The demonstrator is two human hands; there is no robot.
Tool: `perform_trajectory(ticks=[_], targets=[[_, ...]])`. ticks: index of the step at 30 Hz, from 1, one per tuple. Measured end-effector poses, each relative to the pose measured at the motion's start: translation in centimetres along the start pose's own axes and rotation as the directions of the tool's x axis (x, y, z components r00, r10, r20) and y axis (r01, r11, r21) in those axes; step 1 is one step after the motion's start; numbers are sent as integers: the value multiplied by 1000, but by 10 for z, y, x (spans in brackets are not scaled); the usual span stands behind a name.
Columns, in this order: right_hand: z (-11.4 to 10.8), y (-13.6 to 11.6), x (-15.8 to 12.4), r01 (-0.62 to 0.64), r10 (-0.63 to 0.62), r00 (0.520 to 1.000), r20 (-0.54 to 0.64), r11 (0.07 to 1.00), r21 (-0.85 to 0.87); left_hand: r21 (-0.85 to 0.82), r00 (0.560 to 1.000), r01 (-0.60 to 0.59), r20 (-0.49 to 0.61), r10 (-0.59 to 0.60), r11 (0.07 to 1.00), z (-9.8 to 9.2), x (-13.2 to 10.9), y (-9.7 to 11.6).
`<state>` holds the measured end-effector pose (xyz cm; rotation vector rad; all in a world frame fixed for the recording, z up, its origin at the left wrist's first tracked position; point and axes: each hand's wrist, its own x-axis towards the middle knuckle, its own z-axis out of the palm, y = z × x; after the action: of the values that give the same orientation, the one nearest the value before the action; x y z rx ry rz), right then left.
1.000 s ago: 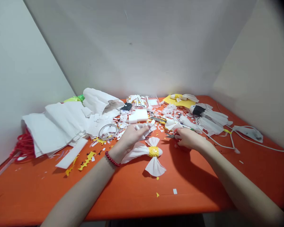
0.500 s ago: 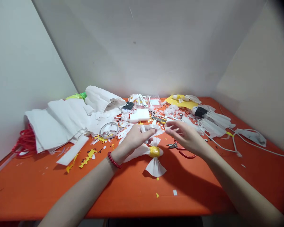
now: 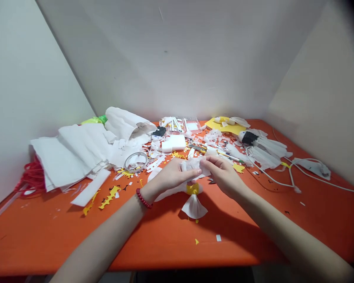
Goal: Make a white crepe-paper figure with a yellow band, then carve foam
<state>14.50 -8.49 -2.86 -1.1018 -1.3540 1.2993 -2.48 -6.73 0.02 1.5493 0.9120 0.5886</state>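
Observation:
A small strip of white crepe paper [image 3: 191,164] with fine pleats is stretched between my hands, just above the table. My left hand [image 3: 174,173], a red bead bracelet at its wrist, grips the strip with the thumb on top. The fingers of my right hand [image 3: 222,173] pinch its right end. Below them lies a white paper figure with a yellow middle [image 3: 192,189] and a fanned white fin [image 3: 194,207]; its upper part is hidden by my hands. Dark metal tips of a hand tool [image 3: 211,181] peek out beside my right hand, which covers the rest.
White paper sheets [image 3: 73,153] and red cord [image 3: 32,177] lie left, near a roll of tape [image 3: 135,162]. Paper scraps, a white block [image 3: 174,143] and a yellow cutter [image 3: 197,148] lie behind. At right are a black-and-white figure [image 3: 267,147] and a white cable [image 3: 290,177].
My right hand has moved left and closed on the right end of the crepe paper. It now covers the red-handled tool. My left hand keeps its grip.

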Motion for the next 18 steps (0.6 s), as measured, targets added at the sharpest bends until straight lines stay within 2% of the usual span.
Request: perform_trajectory(ticks=[3, 7, 9, 11, 13, 15, 18], targets=[[2, 4, 1, -16, 18, 1000, -20, 998, 56, 32, 1000, 0, -2, 0, 999, -1, 1, -1], [5, 5, 1, 17, -17, 999, 34, 1000, 3, 60, 999, 33, -8, -33, 998, -1, 2, -4], [6, 5, 1, 25, -25, 1000, 2, 1000, -7, 74, 1000, 28, -14, -27, 997, -1, 4, -6], [5, 5, 2, 51, -51, 994, -98, 999, 0, 95, 997, -3, -70, 10, 995, -3, 7, -9], [3, 7, 4, 82, -81, 979, -186, 997, -4, 55, 983, -31, -181, 40, 998, -5, 12, -12], [1, 10, 5, 97, -96, 969, -227, 995, -4, -76, 961, -60, -274, 37, 995, -8, 15, -15], [-1, 13, 7, 97, -89, 967, -241, 995, 24, -213, 941, -93, -337, 16, 973, -9, 16, -17]])
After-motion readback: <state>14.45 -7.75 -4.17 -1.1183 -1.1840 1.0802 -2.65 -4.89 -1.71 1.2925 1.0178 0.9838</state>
